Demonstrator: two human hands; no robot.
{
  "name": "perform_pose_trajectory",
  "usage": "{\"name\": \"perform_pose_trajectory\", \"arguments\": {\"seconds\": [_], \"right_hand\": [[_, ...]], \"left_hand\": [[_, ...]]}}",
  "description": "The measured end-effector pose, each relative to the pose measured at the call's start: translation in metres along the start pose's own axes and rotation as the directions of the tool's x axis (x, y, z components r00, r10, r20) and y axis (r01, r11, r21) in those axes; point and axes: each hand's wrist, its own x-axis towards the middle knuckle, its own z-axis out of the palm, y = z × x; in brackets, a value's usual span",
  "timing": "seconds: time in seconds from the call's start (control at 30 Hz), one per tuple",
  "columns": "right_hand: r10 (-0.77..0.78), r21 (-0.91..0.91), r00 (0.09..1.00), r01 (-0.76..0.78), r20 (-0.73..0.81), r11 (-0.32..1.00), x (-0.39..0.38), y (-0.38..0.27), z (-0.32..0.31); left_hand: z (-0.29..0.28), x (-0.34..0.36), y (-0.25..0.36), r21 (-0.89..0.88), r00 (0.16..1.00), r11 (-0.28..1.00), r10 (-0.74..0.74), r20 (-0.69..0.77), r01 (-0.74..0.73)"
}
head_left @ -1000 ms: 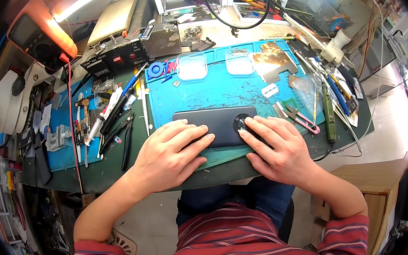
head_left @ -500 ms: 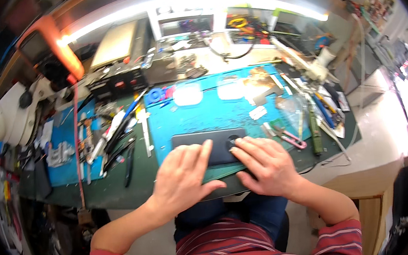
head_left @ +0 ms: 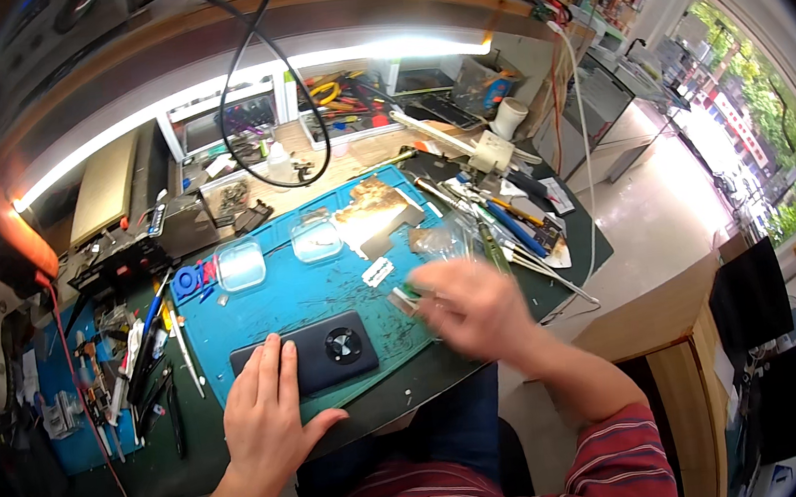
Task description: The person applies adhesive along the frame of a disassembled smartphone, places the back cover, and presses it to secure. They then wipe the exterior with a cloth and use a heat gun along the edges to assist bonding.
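Note:
A dark blue-black smartphone (head_left: pixel 315 350) lies back side up on the blue work mat (head_left: pixel 296 288), its round black camera ring (head_left: pixel 342 346) facing me. My left hand (head_left: pixel 262 413) rests on the phone's left end with the fingers stretched out and the thumb spread at its near edge. To the right, my right hand (head_left: pixel 472 309) is smeared by motion, so its fingers cannot be read. It is over the mat's right side, where a metal-tipped tool with some green (head_left: pixel 407 298) shows partly beneath it. A small white slotted blade (head_left: pixel 378 271) lies just beyond.
Two clear plastic boxes (head_left: pixel 241 265) sit at the mat's far side, near a brownish metal sheet (head_left: pixel 377 214). Pens and tools (head_left: pixel 512 222) crowd the right; more tools (head_left: pixel 152 352) lie left. A black cable loop (head_left: pixel 272 106) hangs above the bench.
My right hand has left the phone's camera end and moved right over the tools. My left hand stays on the phone. The view has swung to the right.

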Motion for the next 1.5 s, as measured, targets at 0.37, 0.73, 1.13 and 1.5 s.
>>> {"name": "perform_pose_trajectory", "arguments": {"seconds": [0.37, 0.73, 1.13, 1.5], "right_hand": [[0.530, -0.237, 0.812, -0.580, -0.245, 0.779, -0.002, 0.179, -0.083], [0.496, -0.379, 0.862, -0.497, -0.106, 0.781, 0.024, 0.180, -0.070], [0.615, -0.355, 0.758, -0.526, 0.215, 0.773, 0.075, 0.179, -0.052], [0.475, -0.189, 0.867, -0.447, 0.148, 0.874, 0.054, 0.205, -0.050]], "left_hand": [[0.003, -0.002, 0.005, 0.029, 1.000, 0.999, 0.030, -0.009, -0.029], [-0.003, -0.010, 0.003, -0.019, 0.999, 0.999, 0.035, -0.005, -0.036], [-0.007, -0.010, 0.016, 0.052, 0.998, 0.998, 0.024, -0.057, -0.021], [-0.008, -0.021, 0.016, -0.002, 0.994, 0.999, -0.049, -0.097, 0.049]]}}
